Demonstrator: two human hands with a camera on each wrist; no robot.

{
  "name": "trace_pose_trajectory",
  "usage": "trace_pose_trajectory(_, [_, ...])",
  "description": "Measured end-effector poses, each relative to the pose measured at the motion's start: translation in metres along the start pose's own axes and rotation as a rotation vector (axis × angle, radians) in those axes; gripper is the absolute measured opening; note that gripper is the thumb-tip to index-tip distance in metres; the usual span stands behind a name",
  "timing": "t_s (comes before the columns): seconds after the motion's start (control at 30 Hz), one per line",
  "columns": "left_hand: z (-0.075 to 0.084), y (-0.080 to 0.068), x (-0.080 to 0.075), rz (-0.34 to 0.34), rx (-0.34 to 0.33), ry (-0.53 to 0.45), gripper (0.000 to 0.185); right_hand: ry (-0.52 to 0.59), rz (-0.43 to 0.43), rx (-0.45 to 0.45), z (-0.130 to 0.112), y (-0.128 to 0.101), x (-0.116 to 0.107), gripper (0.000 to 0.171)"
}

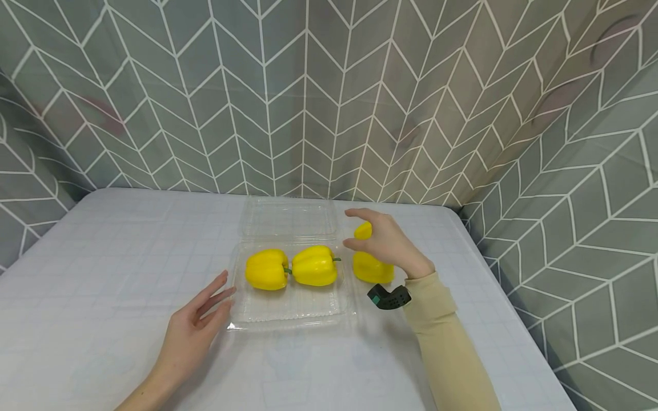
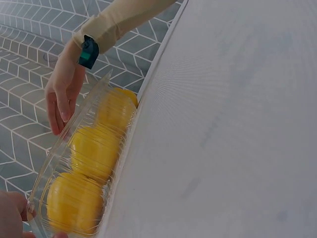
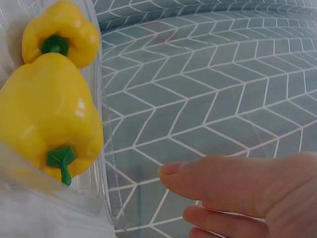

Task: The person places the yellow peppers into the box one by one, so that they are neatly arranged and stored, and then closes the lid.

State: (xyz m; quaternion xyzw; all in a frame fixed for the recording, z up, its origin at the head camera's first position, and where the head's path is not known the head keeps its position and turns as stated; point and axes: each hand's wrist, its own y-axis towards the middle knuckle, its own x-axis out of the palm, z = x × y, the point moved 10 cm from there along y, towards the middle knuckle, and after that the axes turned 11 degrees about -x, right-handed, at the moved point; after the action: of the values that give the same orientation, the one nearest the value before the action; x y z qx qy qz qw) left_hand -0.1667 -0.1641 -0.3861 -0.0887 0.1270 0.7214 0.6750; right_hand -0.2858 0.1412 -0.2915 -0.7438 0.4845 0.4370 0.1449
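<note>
Two yellow bell peppers (image 1: 267, 269) (image 1: 315, 266) with green stems lie side by side in the base of a clear plastic clamshell container (image 1: 288, 313). Its lid (image 1: 289, 220) is folded back, away from me. At the container's left edge is my left hand (image 1: 197, 322), its extended fingertips touching or very near the rim. My right hand (image 1: 385, 240), thumb and fingers spread apart, hovers right of the container. Beneath and behind it more yellow pepper (image 1: 372, 268) shows, partly hidden; whether this is one pepper or two I cannot tell. The right hand holds nothing in the right wrist view.
A white cloth (image 1: 103, 257) covers the table. Grey curtains (image 1: 288, 103) with a white chevron pattern hang behind the table and along its sides. A black-and-green band (image 1: 389, 297) sits at the right wrist, by a beige sleeve (image 1: 447, 337).
</note>
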Motion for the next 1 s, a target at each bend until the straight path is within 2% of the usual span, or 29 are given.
trace_pose_trajectory(0.67, [0.002,-0.001,0.000,-0.001,0.021,0.009,0.053,0.016,0.022,0.069,0.027,0.000,-0.007,0.060])
trace_pose_trajectory(1.0, [0.001,0.000,0.000,-0.003,0.011,0.012,0.053,-0.003,0.015,0.085,0.032,-0.003,-0.012,0.062])
